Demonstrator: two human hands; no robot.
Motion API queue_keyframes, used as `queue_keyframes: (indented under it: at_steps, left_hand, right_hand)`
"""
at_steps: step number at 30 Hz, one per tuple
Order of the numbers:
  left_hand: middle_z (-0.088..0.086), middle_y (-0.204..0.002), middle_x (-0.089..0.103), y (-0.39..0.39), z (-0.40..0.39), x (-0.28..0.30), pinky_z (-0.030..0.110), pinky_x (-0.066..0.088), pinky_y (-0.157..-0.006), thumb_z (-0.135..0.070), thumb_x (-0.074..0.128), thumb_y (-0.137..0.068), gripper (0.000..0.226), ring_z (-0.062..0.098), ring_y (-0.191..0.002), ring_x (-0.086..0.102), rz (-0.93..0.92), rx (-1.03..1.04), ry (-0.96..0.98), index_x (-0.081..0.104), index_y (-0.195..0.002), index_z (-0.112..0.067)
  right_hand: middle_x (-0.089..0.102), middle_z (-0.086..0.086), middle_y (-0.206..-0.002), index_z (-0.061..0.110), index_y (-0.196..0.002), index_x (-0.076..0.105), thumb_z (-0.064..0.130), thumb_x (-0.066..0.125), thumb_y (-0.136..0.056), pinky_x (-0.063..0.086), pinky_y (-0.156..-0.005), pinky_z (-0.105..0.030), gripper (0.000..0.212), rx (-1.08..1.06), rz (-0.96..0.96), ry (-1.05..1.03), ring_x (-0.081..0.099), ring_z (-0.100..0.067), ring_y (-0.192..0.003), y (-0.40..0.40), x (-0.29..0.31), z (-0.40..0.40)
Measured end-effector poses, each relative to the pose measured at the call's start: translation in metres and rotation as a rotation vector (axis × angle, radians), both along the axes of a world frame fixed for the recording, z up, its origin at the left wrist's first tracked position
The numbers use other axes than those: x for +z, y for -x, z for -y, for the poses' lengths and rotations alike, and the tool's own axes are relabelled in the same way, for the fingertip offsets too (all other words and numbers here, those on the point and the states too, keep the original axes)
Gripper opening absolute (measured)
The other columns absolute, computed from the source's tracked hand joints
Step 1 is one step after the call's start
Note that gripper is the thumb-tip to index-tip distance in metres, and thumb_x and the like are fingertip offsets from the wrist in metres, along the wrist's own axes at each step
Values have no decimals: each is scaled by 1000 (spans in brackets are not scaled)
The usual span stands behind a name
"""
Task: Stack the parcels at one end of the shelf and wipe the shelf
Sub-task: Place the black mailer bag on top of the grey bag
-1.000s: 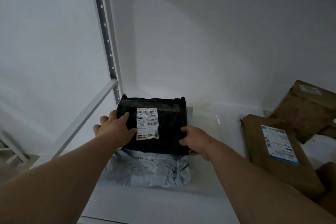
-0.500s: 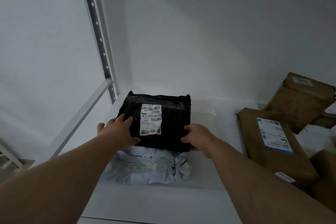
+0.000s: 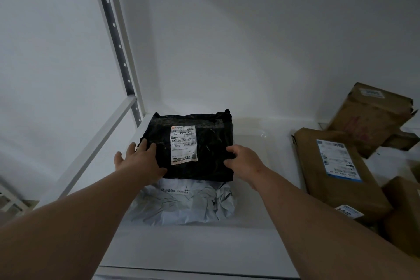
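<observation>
White shelf (image 3: 250, 245), far-left corner: the black parcel (image 3: 204, 166) sat on the grey mailer (image 3: 184, 207), left hand (image 3: 141, 161) flat against its side, right hand (image 3: 243, 161) gripping its edge. Slick plastic looked liable to slide off.

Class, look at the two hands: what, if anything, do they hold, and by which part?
The right hand grips the black parcel at its right edge; the left hand rests flat on its left side.

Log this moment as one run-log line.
step: stacking | black parcel on grey mailer, shelf left end | left hand flat on it | right hand grips edge | brown parcels unstacked
</observation>
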State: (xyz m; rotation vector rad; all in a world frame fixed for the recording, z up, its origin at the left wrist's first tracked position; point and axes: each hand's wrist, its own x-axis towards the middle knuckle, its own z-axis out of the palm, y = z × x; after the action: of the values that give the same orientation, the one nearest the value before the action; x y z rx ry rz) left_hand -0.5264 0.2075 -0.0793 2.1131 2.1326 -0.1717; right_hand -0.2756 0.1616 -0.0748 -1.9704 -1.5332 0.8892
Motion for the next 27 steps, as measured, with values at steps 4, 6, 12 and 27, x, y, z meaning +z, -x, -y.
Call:
queue_keyframes:
  at_steps: [4,6,12,27]
  left_hand:
    - [-5,-163,-3,-7,3,4,55,6,-118,-59,53,-85,88,24,-150,-4,47,-24,-46,7,-154,-31]
    - [-5,-163,-3,-13,4,7,55,6,-118,-61,52,-85,87,24,-150,-3,68,-27,-54,8,-153,-31]
    - [-6,-162,5,-39,8,18,51,11,-118,-60,51,-86,79,24,-149,4,109,-69,-96,17,-152,-33]
    - [-5,-156,30,-171,58,51,48,22,-115,-57,46,-89,63,24,-144,25,186,-168,-93,35,-147,-33]
  right_hand:
    - [49,-14,-133,15,-135,55,24,66,-88,45,-90,-25,49,-13,55,-30,56,-26,-116,1,2,7]
    - [52,-11,-129,14,-132,57,23,68,-86,44,-85,-22,48,-11,10,-10,58,-24,-112,1,4,11]
    - [54,-1,-74,16,-68,51,26,66,-87,40,-67,-25,27,-133,-5,-66,52,-19,-75,-21,16,24]
    - [64,-5,-97,12,-94,64,20,61,-91,47,-81,-28,8,-76,-29,-25,60,-19,-94,-136,43,111]
